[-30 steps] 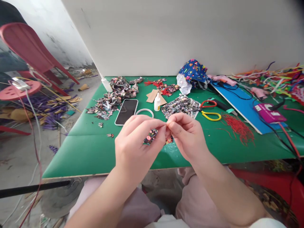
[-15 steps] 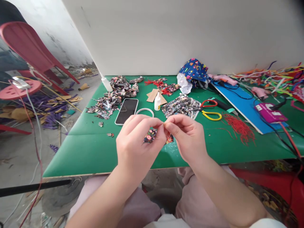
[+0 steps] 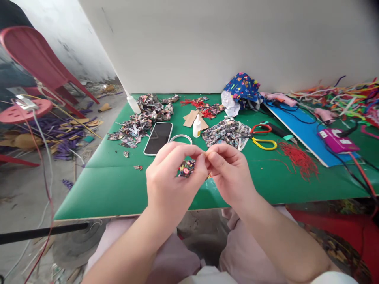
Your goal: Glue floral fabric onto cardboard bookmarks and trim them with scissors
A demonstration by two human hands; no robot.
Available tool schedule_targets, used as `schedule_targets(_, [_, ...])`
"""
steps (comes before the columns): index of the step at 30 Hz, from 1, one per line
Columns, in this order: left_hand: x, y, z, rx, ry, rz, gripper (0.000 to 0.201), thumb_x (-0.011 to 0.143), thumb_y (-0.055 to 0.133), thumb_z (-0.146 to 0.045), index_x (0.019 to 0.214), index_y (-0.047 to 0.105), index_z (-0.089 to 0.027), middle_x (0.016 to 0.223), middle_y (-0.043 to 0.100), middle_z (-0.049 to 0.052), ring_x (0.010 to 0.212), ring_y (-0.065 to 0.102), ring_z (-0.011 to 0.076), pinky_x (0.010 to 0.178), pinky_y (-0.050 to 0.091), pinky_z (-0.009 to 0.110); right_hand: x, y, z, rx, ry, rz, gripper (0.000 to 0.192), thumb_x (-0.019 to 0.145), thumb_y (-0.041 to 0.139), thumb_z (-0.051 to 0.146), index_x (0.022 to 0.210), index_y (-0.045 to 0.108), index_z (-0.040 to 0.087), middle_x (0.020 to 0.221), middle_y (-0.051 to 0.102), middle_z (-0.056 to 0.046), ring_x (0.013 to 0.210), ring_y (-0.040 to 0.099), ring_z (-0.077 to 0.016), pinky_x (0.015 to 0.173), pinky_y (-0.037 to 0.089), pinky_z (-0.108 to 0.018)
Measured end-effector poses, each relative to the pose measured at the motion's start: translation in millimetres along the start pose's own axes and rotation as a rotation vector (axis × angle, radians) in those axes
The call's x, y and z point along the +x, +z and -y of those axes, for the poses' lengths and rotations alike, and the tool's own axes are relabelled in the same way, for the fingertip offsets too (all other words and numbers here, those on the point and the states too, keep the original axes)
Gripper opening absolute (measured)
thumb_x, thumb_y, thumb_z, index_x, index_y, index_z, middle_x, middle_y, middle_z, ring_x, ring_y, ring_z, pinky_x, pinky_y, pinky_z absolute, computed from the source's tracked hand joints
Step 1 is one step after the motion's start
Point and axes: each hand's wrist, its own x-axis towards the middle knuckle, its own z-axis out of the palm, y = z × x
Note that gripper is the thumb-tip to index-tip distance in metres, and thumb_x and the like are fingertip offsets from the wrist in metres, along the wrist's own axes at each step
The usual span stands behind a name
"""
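My left hand [image 3: 176,173] and my right hand [image 3: 232,171] meet fingertip to fingertip above the green table, both closed in a pinch. What sits between the fingertips is too small and hidden to make out. A dark floral fabric piece [image 3: 186,168] shows through the gap under my left fingers; whether it is held or lies on the table I cannot tell. Just beyond the hands are a phone [image 3: 159,138], a white ring [image 3: 181,137] and a small white bottle [image 3: 196,127]. Scissors [image 3: 263,144] with red and yellow handles rest on patterned fabric [image 3: 220,133].
On the green table [image 3: 100,189] lie crumpled fabric scraps [image 3: 148,114], brown card pieces [image 3: 189,117], red threads [image 3: 302,157] and a blue board [image 3: 299,132]. A purple device [image 3: 337,140] with cables sits at the right. A white panel [image 3: 177,43] rises behind.
My right hand has shifted and turned slightly toward the left, covering more of the floral material below the fingertips. My left hand stays nearly in place, still pinching.
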Motion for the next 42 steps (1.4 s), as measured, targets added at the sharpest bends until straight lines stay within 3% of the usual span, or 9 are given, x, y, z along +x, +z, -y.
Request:
schedule_targets(11, [0.3,-2.7,1.6,-0.095,-0.076,0.050,0.012,0.077,0.057,-0.010,0.071,0.058,-0.021,0.069,0.061,-0.004,0.063,0.056,0.0092,0.058,0.047,0.023,0.9,0.6,0.9,0.077,0.045,0.032,0.008,0.069,0.073,0.029,0.070,0.068,0.024,0.061,0.063,0.005,0.054,0.058,-0.0074,0.048,0.051,-0.018])
schedule_targets(22, [1.5,-7.3,3.1,-0.122,-0.087,0.012,0.010,0.080,0.055,-0.013,0.074,0.059,-0.020,0.072,0.061,-0.002,0.067,0.056,0.0106,0.062,0.048,0.024,-1.9,-4.6,5.2,-0.121,-0.087,0.048,0.012,0.083,0.060,0.032,0.085,0.072,0.028,0.072,0.071,0.003,0.056,0.060,-0.0078,0.058,0.051,-0.023])
schedule_targets(31, [1.0,-9.7,3.7,-0.112,-0.095,0.009,0.014,0.084,0.052,-0.016,0.074,0.060,-0.020,0.073,0.063,-0.003,0.067,0.058,0.0088,0.063,0.047,0.021,-1.5,-4.2,7.4,-0.054,-0.060,0.093,0.014,0.084,0.059,0.029,0.087,0.072,0.028,0.076,0.072,0.003,0.058,0.061,-0.0080,0.057,0.053,-0.022])
schedule_targets(42, [2.1,-9.2,1.7,0.032,0.105,-0.030,0.013,0.071,0.066,-0.008,0.077,0.063,-0.020,0.074,0.065,-0.003,0.071,0.060,0.0105,0.066,0.048,0.022,3.8,-4.5,12.0,0.127,-0.012,0.041,0.018,0.072,0.068,0.011,0.079,0.067,0.027,0.071,0.070,0.008,0.066,0.066,-0.0051,0.060,0.055,-0.014])
